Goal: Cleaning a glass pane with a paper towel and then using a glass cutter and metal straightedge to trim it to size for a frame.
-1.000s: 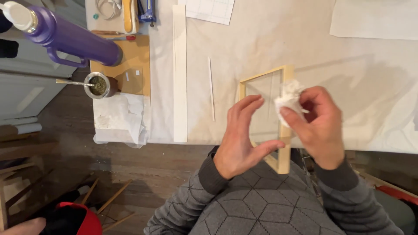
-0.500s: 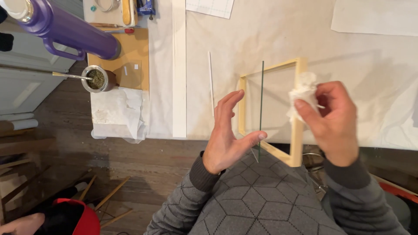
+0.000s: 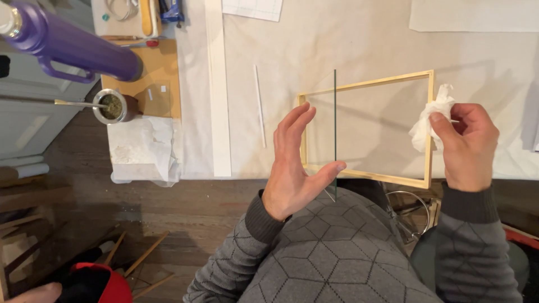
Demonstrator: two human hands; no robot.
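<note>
Currently my left hand (image 3: 292, 163), fingers spread, steadies an upright glass pane (image 3: 335, 129) edge-on; right hand (image 3: 463, 143) pinches a white cloth (image 3: 429, 118) against the wooden frame (image 3: 365, 85) on the paper-covered counter (image 3: 337, 39). Purple bottle (image 3: 73, 42) sits far left.

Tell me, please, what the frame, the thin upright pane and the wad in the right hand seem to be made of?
Frame: pale bare wood, apparently unfinished, matte slim strips. Pane: probably clear glass, seen edge-on as a thin greenish line, steadied by the left hand. Wad in the right hand: crumpled white paper or tissue.
</note>
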